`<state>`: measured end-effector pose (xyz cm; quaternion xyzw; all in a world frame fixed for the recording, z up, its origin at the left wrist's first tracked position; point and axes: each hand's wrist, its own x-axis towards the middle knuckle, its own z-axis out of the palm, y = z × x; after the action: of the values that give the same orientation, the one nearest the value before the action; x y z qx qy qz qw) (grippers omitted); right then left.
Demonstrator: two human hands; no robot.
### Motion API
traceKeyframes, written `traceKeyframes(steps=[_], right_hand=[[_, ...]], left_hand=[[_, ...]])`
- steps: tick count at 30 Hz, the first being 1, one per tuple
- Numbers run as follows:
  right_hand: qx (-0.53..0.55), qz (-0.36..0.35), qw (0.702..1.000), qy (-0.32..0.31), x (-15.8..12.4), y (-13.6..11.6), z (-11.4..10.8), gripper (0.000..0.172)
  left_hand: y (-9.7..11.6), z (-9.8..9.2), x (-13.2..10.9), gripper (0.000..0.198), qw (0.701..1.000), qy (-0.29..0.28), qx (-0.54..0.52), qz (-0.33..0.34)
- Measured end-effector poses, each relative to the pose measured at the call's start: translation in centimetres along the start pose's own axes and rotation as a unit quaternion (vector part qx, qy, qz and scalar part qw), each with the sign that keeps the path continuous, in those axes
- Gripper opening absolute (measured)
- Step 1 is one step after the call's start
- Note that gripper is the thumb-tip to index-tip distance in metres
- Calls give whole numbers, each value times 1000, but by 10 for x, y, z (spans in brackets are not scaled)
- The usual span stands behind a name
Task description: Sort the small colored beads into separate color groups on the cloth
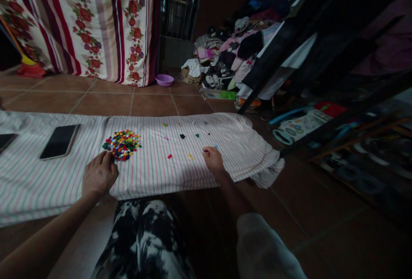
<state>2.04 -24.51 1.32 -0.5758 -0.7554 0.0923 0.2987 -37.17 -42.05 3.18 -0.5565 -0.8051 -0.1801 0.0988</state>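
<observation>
A heap of small multicoloured pieces (124, 145), like tiny beads or bricks, lies on a striped cloth (144, 180). My left hand (100, 175) rests at the heap's near left edge, its fingers curled together and their tips partly hidden. Farther right, my right hand (213, 159) is closed in a pinch just above the cloth, with a tiny dark piece at its fingertips. A light blue piece (216, 146) lies just beyond that hand. Sorted by colour, small groups lie between the hands and behind: red (169, 156), yellow (190, 156), black (182, 136) and green (197, 135).
A phone (61, 141) lies left of the heap, and another dark device (7, 141) sits at the far left. On the tiled floor are a purple basin (165, 80) and a pile of clothes (231, 51). A floral curtain (106, 25) hangs behind.
</observation>
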Motion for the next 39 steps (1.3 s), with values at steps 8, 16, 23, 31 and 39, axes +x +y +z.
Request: traceKeyframes(steps=[8,16,23,31,39], right_hand=[[-11,-36,999,-2,-10,1,13,32],[53,-58,997,14,-16,5,11,26],[59,-127,990,20,-17,7,14,34],[79,-153,985,23,-19,17,13,28],[71,-111,991,14,-10,17,18,28]], left_hand=[[1,0,1,45,1000,-1,18,5],[0,0,1,43,1000,-9,20,12],[-5,5,0,41,1000,-4,24,17],[-1,2,0,43,1000,-4,23,16],[-2,3,0,44,1000,7,22,21]])
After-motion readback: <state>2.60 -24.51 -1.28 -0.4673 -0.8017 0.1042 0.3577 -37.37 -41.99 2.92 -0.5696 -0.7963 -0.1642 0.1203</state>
